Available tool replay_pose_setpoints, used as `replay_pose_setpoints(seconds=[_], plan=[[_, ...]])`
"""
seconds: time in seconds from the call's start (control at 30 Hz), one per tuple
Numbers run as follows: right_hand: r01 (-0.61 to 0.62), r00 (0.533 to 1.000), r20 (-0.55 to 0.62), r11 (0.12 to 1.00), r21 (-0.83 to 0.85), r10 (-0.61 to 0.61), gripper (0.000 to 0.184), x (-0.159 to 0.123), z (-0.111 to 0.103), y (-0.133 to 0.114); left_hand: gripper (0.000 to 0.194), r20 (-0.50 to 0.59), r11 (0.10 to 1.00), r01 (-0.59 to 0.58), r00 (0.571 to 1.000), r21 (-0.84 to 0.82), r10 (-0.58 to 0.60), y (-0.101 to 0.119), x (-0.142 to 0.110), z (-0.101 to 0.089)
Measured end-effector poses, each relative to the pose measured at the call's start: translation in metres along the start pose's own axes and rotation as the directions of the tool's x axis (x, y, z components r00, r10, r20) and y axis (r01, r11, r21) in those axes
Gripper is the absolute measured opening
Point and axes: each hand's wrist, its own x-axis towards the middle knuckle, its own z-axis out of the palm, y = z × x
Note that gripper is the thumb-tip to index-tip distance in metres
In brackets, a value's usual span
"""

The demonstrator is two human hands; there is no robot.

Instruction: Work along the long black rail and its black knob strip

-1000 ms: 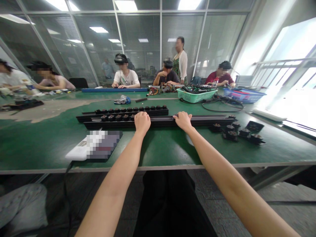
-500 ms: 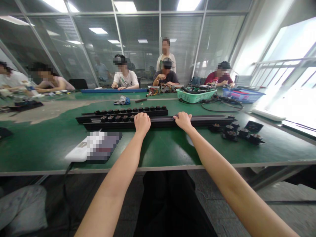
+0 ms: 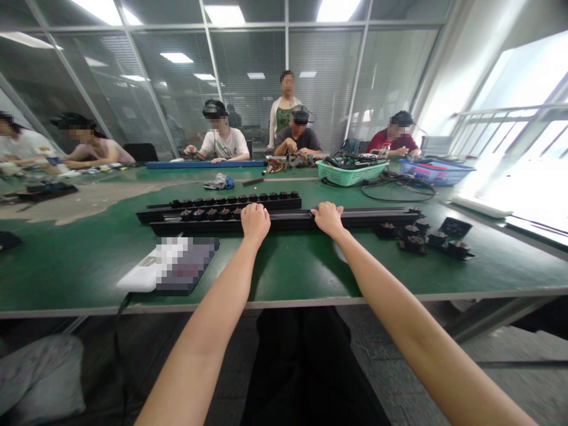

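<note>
A long black rail [image 3: 288, 221] lies crosswise before me, with several round black socket-like modules [image 3: 212, 213] seated along its left part. My left hand [image 3: 255, 222] is closed over the rail, at the right end of that row. Farther right, my right hand [image 3: 328, 219] is closed at the rail's top, its fingers curled on a small dark piece that is mostly hidden. Behind is a second black rail [image 3: 293, 203] bearing a row of similar modules. Several loose black modules [image 3: 438, 238] lie on the table by the rail's right end.
A white device [image 3: 142, 272] and a dark pixelated object [image 3: 195, 260] lie front left on the green table [image 3: 302, 272]. Toward the back are a grey-blue cloth [image 3: 219, 181], a green basket [image 3: 350, 173] of cables and a blue basket [image 3: 439, 171]. Several people sit across; one stands.
Both my hands stay in nearly the same place on the rail. Across the table, the standing person has shifted left, and a seated person in white has moved a hand outward to the left.
</note>
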Motion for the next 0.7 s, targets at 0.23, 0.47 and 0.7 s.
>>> replay_pose_setpoints(seconds=[0.23, 0.47, 0.7], plan=[[0.000, 1.000, -0.008, 1.000, -0.007, 0.000, 0.039, -0.0011, 0.0007, -0.0009, 0.035, -0.004, 1.000, -0.001, 1.000, 0.006, 0.001, -0.0007, 0.0003, 0.0008], [-0.015, 1.000, -0.010, 1.000, 0.000, 0.015, 0.038, -0.0002, -0.0010, 0.0008, 0.034, -0.015, 1.000, -0.007, 1.000, 0.002, 0.007, -0.0006, -0.0003, 0.0007], [-0.035, 0.999, -0.035, 0.999, 0.027, 0.036, 0.035, 0.0009, -0.0019, 0.0058, 0.035, -0.001, 1.000, -0.004, 1.000, 0.009, 0.004, 0.0000, 0.0004, 0.0002]])
